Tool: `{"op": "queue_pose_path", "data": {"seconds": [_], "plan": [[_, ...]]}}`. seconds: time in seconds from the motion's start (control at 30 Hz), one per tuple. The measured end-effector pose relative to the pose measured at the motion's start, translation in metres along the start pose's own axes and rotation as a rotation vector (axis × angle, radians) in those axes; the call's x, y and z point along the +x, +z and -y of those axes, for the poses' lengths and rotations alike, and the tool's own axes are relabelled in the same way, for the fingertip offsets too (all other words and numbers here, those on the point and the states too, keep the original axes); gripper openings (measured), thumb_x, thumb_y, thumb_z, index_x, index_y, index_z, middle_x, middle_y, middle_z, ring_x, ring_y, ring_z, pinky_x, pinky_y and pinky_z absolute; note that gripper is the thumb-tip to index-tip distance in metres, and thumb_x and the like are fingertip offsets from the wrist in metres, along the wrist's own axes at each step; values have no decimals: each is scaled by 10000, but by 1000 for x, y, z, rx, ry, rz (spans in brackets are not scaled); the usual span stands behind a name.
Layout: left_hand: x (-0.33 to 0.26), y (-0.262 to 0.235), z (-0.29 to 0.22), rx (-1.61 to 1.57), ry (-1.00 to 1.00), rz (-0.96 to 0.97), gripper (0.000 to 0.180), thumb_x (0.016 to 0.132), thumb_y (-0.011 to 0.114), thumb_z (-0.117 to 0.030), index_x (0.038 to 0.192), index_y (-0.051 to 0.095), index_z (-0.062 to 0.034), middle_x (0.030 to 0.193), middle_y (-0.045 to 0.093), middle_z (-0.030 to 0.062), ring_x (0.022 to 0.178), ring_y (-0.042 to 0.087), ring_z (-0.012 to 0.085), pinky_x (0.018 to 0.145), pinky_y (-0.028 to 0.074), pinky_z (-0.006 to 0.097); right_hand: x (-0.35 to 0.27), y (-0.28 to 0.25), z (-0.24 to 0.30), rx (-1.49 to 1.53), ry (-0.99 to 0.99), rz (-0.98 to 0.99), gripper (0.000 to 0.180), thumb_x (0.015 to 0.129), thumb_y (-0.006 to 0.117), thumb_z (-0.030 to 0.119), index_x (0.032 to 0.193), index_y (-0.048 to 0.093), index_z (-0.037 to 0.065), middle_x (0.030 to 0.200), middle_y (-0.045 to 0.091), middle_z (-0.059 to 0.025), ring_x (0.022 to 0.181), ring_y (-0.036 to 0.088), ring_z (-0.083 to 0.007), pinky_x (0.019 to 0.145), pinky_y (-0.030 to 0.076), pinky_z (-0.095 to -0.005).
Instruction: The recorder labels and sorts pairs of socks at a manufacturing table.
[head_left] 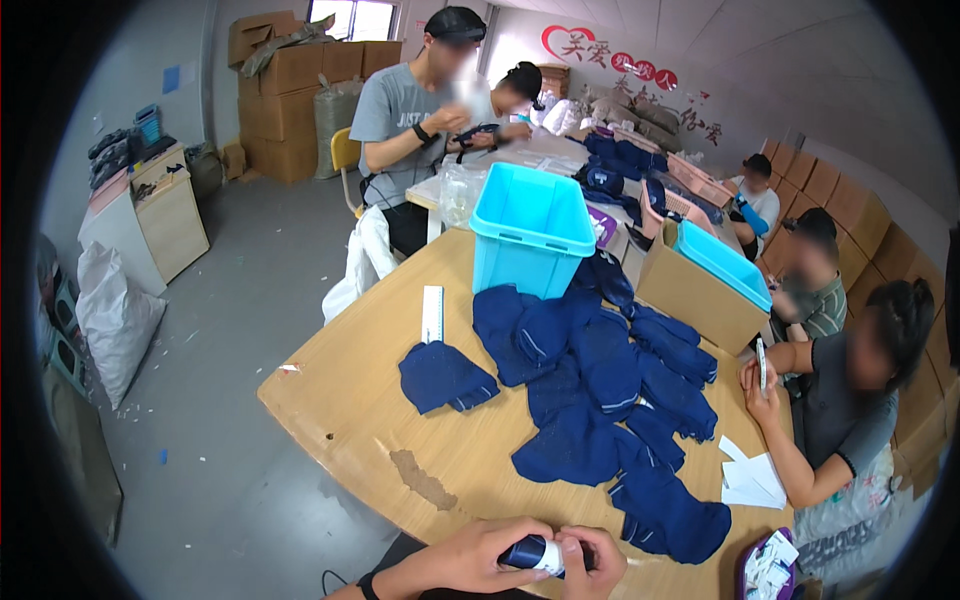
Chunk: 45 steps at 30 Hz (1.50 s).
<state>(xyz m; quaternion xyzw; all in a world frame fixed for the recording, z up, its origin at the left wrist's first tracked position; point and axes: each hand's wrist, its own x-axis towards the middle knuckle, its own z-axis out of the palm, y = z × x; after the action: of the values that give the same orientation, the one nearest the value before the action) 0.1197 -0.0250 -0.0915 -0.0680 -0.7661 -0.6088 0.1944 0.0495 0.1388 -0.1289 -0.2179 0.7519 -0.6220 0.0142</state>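
Observation:
Close to the table's near edge, my left hand and my right hand are closed around a small navy and white object. Its exact kind is hard to make out, as fingers cover part of it. My right thumb presses against its white part. Beyond my hands, a loose heap of navy cloth pieces, some with a pale edge, lies across the wooden table. One separate navy cloth piece lies left of the heap, touching a white ruler-like strip.
A turquoise bin stands behind the heap, a cardboard box to its right. White papers and a purple basket of labels are at the right. A person sits there holding a phone. Others work farther back.

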Motion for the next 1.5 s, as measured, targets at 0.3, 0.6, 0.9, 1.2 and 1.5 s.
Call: {"op": "queue_pose_path", "data": {"seconds": [0.3, 0.6, 0.9, 1.2, 1.5], "plan": [[-5, -14, 25, -182, -16, 27, 433, 791, 777, -223, 1130, 572, -50, 956, 682, 105, 847, 690, 229, 736, 523, 297, -1, -8, 38, -61, -153, 359, 499, 783, 729, 246, 1170, 593, -39, 1070, 628, -195, 969, 624, -306, 853, 482, -376], [-16, -20, 35, -412, -28, 49, 401, 857, 684, -296, 1131, 590, -18, 918, 672, 90, 800, 676, 216, 693, 506, 283, -12, 0, 36, 5, -111, 67, 721, 686, 820, 483, 1111, 597, -55, 1002, 632, -183, 896, 616, -282, 815, 493, -397], [-20, -22, 33, -498, 45, -254, 89, 917, 629, -135, 945, 635, -51, 691, 628, 47, 541, 589, 136, 495, 442, 263, 39, -49, 72, -617, -679, -51, 686, 751, 756, 495, 1065, 603, -95, 932, 644, -222, 830, 623, -333, 760, 518, -432], [-18, -25, 39, -515, -30, -357, 159, 917, 634, -209, 863, 609, -62, 610, 595, 54, 498, 588, 158, 471, 425, 283, 123, -24, 202, -648, -1174, -194, 760, 813, 658, 552, 1080, 569, -154, 887, 647, -227, 817, 629, -303, 708, 534, -387], [-18, -15, 42, -450, -58, -373, 217, 926, 607, -267, 817, 585, -80, 539, 554, 61, 474, 570, 223, 462, 408, 336, 152, -4, 247, -513, -1139, -95, 754, 826, 659, 531, 1127, 529, -148, 965, 604, -229, 814, 619, -270, 588, 520, -286]]}}
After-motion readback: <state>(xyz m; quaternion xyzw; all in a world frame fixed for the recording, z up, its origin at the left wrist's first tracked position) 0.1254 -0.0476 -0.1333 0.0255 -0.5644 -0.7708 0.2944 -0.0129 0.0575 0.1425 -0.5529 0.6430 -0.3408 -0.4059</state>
